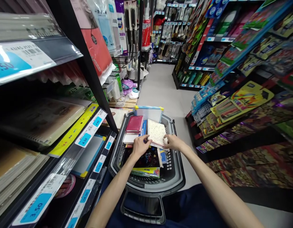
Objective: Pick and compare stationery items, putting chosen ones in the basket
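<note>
A cream notebook (156, 130) with a small speckled pattern lies tilted over other goods in a grey shopping basket (180, 172). My left hand (141, 146) grips its lower left corner between thumb and fingers. On the opposite side, my right hand (174, 142) pinches the lower right edge. Left of it sits a dark red notebook (134, 123), with a blue book (143, 127) partly covered between them. Below my hands are a black book with colourful drawings (148, 157) and a yellow-green item (147, 172). A whiteboard with yellow corners (148, 113) leans at the basket's far end.
Store shelves with price labels (86, 139) and stacked notebooks (18, 171) rise close on the left. Hanging packs (241, 103) line a rack on the right. The grey aisle floor (158, 82) runs ahead to a far shelf. The basket's handle (143, 218) hangs toward me.
</note>
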`<state>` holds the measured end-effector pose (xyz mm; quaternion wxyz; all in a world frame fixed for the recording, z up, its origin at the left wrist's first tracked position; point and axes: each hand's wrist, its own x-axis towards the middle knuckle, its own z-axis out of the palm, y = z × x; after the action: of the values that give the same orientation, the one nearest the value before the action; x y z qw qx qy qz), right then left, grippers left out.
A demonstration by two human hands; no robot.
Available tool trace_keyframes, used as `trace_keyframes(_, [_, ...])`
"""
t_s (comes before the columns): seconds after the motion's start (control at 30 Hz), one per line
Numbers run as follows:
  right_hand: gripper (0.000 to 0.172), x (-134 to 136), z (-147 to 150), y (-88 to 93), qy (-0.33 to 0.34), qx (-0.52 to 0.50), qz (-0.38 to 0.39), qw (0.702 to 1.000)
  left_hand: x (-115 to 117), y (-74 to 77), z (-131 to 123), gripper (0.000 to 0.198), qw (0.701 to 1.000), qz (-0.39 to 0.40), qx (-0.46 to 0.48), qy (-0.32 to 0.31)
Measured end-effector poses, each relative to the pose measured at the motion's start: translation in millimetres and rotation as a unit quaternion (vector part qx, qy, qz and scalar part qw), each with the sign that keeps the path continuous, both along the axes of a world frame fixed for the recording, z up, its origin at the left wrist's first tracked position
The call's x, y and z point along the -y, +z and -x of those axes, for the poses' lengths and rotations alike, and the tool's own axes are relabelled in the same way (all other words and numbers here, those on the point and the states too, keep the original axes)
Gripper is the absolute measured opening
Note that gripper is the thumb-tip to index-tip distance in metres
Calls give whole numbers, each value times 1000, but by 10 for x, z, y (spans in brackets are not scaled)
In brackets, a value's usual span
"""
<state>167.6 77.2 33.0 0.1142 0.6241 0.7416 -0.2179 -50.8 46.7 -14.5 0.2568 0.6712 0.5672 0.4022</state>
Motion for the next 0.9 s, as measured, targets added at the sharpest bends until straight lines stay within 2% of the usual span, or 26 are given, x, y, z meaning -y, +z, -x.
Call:
trace_keyframes(0.13, [46,55,77,49,35,24,-13,999,-16,19,-1,26,990,55,130,-4])
trace_keyframes(0.23, [33,89,112,62,73,41,-28,996,-39,4,3,28,980,72,183,-20])
trace_keyframes(0.47, [31,107,147,29,136,72,-39,987,-83,-2,12,35,936,135,319,-59])
trace_keyframes(0.63, [29,93,157,-10,153,81,-50,984,-98,-72,9,38,926,162,339,-39])
trace_keyframes(0.9, [33,129,190,8,153,84,-70,982,-97,-211,-76,47,923,197,327,-54])
